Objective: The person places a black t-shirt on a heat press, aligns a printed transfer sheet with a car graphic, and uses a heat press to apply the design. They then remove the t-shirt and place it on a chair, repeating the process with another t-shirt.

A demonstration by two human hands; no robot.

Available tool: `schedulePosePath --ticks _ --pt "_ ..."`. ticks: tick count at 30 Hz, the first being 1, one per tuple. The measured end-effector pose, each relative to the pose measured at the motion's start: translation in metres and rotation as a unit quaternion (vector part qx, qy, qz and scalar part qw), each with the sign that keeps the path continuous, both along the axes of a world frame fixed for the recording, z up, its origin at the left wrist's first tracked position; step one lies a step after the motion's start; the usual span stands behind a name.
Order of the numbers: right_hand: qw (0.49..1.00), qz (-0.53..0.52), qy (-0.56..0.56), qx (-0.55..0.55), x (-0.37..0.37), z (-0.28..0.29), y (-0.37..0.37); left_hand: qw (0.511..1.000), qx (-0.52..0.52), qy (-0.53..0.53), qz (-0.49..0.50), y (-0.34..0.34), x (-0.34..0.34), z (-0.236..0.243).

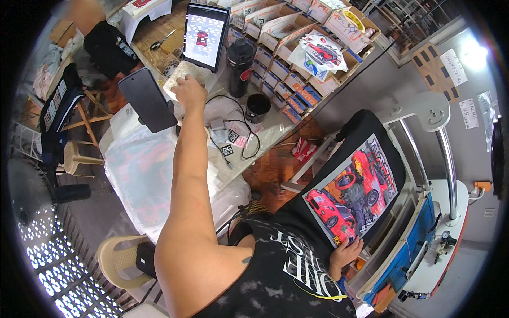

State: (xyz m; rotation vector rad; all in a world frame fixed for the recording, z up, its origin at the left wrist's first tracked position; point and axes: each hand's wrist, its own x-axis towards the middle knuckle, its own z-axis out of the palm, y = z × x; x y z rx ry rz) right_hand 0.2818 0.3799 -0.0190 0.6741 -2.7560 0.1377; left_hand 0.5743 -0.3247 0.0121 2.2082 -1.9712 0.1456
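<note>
My left hand (189, 93) reaches across the table with bent, spread fingers touching a cream, textured item (182, 71). Beside it a dark phone (146, 99) stands tilted on a holder, and a tablet (199, 37) shows a red car picture behind. A black tumbler (238, 68) and a black cup (258, 107) are to the right, near a cable and adapter (218, 129). At lower right, a black shirt (350, 124) lies on the press platen, carrying a colourful red-car print sheet (350, 191). My right hand (345, 258) rests, fingers apart, on that sheet's lower edge.
Cardboard sorting boxes (294, 85) with sticker sheets fill the table's back right. Clear plastic sheets (140, 164) cover its near left. A white press machine (450, 206) stands right. Plastic chairs (119, 257) and a fan (32, 191) are left. Another person (103, 45) is at upper left.
</note>
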Motion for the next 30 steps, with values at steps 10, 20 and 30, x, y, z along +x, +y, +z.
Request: schedulePosePath --ticks 10,20,30 --pt "1.0 0.021 0.009 -0.011 -0.003 0.001 -0.002 0.994 0.003 0.103 -0.047 -0.023 -0.024 -0.008" --pt "1.0 0.027 0.01 -0.013 -0.005 0.002 -0.002 0.993 0.046 0.103 -0.045 -0.015 -0.031 0.008" --pt "0.999 0.02 0.02 -0.029 -0.006 -0.003 0.008 0.854 -0.009 0.413 -0.315 0.206 -0.05 -0.031"
